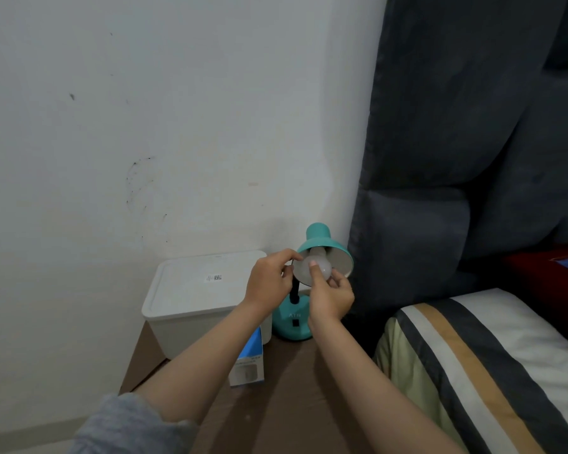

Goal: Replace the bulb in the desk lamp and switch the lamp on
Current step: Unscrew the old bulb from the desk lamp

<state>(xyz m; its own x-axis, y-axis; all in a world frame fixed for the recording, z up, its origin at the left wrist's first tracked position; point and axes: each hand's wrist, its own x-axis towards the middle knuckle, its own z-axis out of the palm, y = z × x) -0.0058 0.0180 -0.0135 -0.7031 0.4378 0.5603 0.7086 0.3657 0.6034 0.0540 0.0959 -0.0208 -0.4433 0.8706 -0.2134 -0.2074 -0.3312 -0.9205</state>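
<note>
Both arms reach forward; left hand (268,283) raised with fingers curled; right hand (330,298) raised, thumb extended upward.

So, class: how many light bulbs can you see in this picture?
1: the bulb in the lamp shade, gripped by the right hand. The blue box may hide another.

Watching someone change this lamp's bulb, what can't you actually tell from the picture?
- Socket: hidden inside the shade behind the bulb, so how far it is screwed in is unknown.
- Lamp neck: mostly covered by the left hand and right hand.
- Switch on the base: too small to read on or off.
- Bulb box: print blurred, partly behind the left arm.
- Label on the white bin: too small.
</note>
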